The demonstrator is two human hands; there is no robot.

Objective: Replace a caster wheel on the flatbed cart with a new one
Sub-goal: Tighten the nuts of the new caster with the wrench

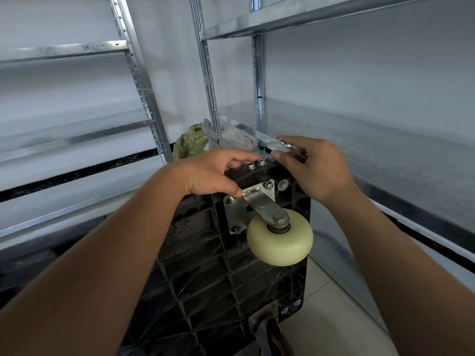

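Between steel shelves point(359, 129) on the floor | cart point(205, 265) stands on edge, underside facing the camera | wheel point(280, 240) on its bracket just below both hands | left hand point(213, 173) rests on cart's top edge, fingers loosely extended, thumb touching bracket plate | right hand point(308, 165) pinches a metal tool point(288, 146) above the edge bolts point(261, 162)

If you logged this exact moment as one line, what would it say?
cart: on its side | cream caster wheel: bolted on | left hand: steadying cart edge | right hand: pinching metal tool above loose nuts
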